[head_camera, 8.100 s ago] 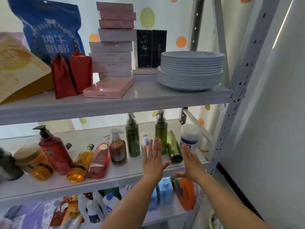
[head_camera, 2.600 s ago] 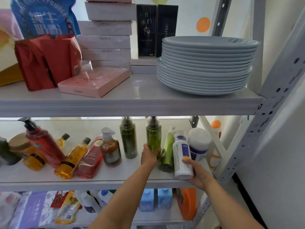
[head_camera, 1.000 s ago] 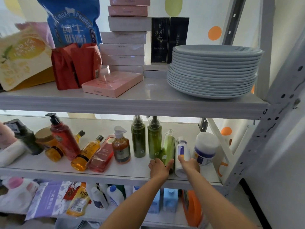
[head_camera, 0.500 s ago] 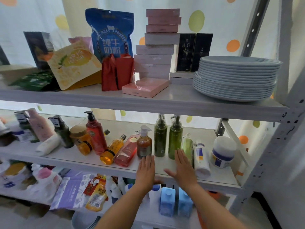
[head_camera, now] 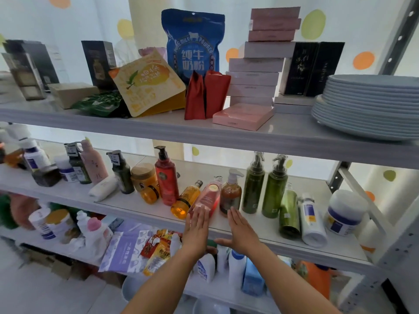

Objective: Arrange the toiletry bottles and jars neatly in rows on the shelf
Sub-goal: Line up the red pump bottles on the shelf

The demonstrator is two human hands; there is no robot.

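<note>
Both hands are flat with straight fingers and hold nothing. The left hand (head_camera: 196, 227) reaches the bottom end of the pink bottle (head_camera: 206, 197), which lies on its side at 12 o'clock from it. An orange bottle (head_camera: 184, 200) lies at 11 o'clock. The right hand (head_camera: 241, 230) is just under the brown pump bottle (head_camera: 230, 196), which stands at 12 o'clock. Tall green bottles (head_camera: 254, 184) stand at 1 o'clock on the shelf (head_camera: 136, 206).

Bottles (head_camera: 254, 182) on shelf (head_camera: 140, 206), under plates (head_camera: 371, 105)
</note>
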